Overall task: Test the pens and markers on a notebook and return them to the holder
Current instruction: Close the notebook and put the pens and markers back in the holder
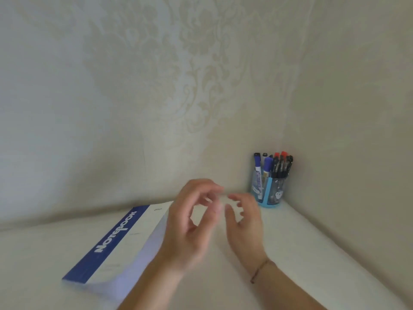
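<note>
both hands, left (192, 222) and right (244, 220), hover loosely curled and holding nothing beside the closed notebook (120, 240). right of it, the pens and markers (273, 164) all stand in the holder (268, 193); testing looks not yet begun.

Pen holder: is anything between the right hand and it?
Nothing visible. The right hand hovers with bare white table between it and the pen holder in the corner; the closed notebook lies off left.

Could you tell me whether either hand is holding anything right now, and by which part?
Nothing is held: the left hand and right hand hover empty, fingers loosely curled.
</note>
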The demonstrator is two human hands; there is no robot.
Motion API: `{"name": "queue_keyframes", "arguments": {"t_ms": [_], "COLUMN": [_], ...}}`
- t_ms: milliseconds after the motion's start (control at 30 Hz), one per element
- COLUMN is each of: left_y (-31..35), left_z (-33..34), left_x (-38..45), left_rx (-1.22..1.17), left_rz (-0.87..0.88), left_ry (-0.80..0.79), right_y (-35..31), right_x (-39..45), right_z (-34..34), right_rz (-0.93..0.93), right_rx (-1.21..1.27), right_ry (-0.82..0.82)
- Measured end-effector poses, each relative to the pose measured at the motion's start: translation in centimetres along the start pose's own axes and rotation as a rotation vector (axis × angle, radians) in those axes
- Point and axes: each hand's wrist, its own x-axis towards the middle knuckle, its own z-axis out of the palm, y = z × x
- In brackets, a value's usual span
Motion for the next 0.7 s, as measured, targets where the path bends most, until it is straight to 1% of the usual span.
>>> {"name": "queue_keyframes", "arguments": {"t_ms": [67,100,133,167,233,267,300,333,400,433,467,533,567,633,700], "left_y": [1.7,2.2,2.4,2.3,1.1,-0.2,-1.7,-3.2,-5.4,-5.9,-6.2,-5.9,-5.5,-5.0,-5.3], "left_z": [-2.3,-3.8,-5.2,-6.6,-9.0,-10.1,-11.3,-12.4,-14.3,-14.8,-14.9,-13.4,-12.2,-9.5,-6.5], "left_x": [2.0,3.0,3.8,4.5,5.1,4.9,4.4,3.5,1.5,0.7,-0.2,-1.6,-2.2,-3.1,-3.3], "left_rx": [-0.034,-0.038,-0.032,0.001,0.166,0.293,0.452,0.599,0.799,0.842,0.861,0.885,0.868,0.850,0.920], "left_rz": [-0.003,-0.024,-0.059,-0.111,-0.226,-0.283,-0.343,-0.408,-0.536,-0.565,-0.556,-0.455,-0.401,-0.345,-0.355], "left_ry": [0.025,0.043,0.051,0.038,-0.032,-0.099,-0.187,-0.296,-0.485,-0.556,-0.630,-0.806,-0.871,-0.940,-0.963], "right_y": [-4.3,-6.0,-7.4,-8.3,-8.4,-8.1,-7.8,-7.4,-6.5,-5.5,-4.7,-3.2,-2.5,-1.2,0.3], "right_x": [-2.4,-3.7,-5.3,-6.8,-9.5,-10.2,-10.5,-10.6,-9.4,-8.5,-7.5,-5.1,-3.8,-1.7,-0.7], "right_z": [1.6,2.4,3.2,3.9,5.2,5.3,5.0,4.5,2.2,1.0,-0.2,-3.0,-4.3,-6.3,-7.1], "right_rz": [-0.285,-0.391,-0.486,-0.574,-0.716,-0.716,-0.708,-0.744,-0.783,-0.753,-0.719,-0.557,-0.427,-0.174,-0.068], "right_rx": [0.099,0.100,0.066,-0.001,-0.212,-0.335,-0.438,-0.507,-0.560,-0.580,-0.602,-0.729,-0.789,-0.833,-0.846], "right_ry": [-0.257,-0.394,-0.517,-0.604,-0.709,-0.773,-0.792,-0.775,-0.775,-0.785,-0.784,-0.863,-0.943,-0.998,-0.914]}}
